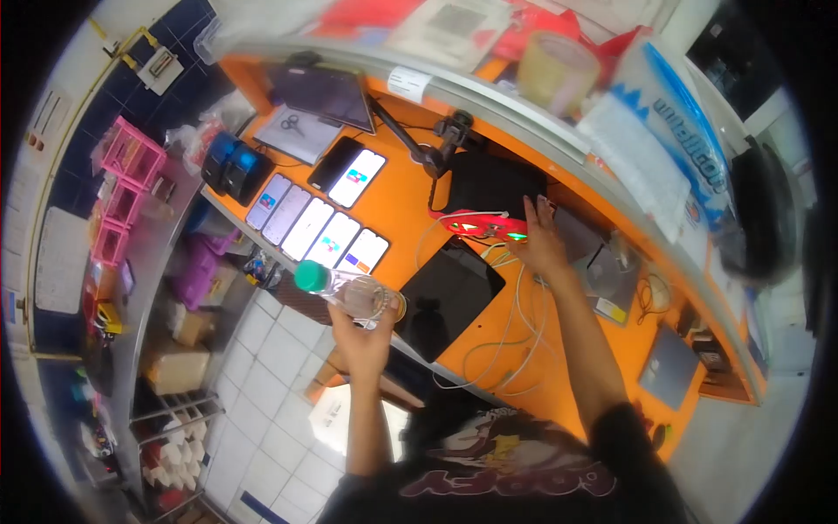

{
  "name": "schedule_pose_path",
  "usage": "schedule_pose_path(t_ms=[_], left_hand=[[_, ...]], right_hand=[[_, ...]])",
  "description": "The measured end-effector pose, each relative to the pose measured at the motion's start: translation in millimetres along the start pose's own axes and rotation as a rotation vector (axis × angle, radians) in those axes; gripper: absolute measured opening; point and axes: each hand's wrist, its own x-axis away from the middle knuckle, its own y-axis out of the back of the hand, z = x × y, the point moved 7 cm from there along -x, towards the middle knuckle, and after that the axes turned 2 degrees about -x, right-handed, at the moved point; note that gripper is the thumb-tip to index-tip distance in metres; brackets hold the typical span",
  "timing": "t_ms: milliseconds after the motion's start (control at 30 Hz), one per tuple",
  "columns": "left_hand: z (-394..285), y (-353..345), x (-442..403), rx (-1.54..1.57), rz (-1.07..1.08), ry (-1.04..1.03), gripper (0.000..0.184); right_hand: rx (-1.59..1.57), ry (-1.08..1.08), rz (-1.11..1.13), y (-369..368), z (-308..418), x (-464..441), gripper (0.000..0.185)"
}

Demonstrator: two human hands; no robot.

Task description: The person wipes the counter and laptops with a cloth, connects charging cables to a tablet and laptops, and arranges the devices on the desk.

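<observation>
My left hand (362,343) is wrapped round a clear plastic bottle (356,295) with a green cap (312,277), held tilted over the front edge of the orange desk. My right hand (543,244) lies at the right end of a red device with coloured lights (476,226), its fingers stretched out and apart. Those fingertips reach the edge of a black flat-topped item (497,183) behind the red device. Whether they press on either thing I cannot tell. A dark tablet-like slab (449,297) lies between my hands.
Several phones with lit screens (307,229) lie in a row on the orange desk (410,201). White cables (515,341) tangle near my right forearm. A black stand arm (410,144) rises behind. A shelf with a tape roll (559,70) overhangs the back. A laptop (669,367) sits far right.
</observation>
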Motion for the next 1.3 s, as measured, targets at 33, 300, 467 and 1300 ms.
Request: schedule_pose_path(t_ms=[33,300,467,1300], left_hand=[[3,3,-5,0.007,-0.003,0.007,0.061],[42,14,-23,0.031,-0.054,0.100,0.067],[46,5,-42,-0.009,-0.014,0.034,0.065],[101,-119,-146,-0.491,0.069,-0.212,0.068]], right_hand=[[0.139,-0.009,0.001,-6,-1,-11,0.098],[0.224,-0.185,0.004,-29,3,-27,0.101],[0.320,-0.265,-0.043,-33,23,-47,0.100],[-0.367,-0.413,-0.001,-84,19,92,0.058]])
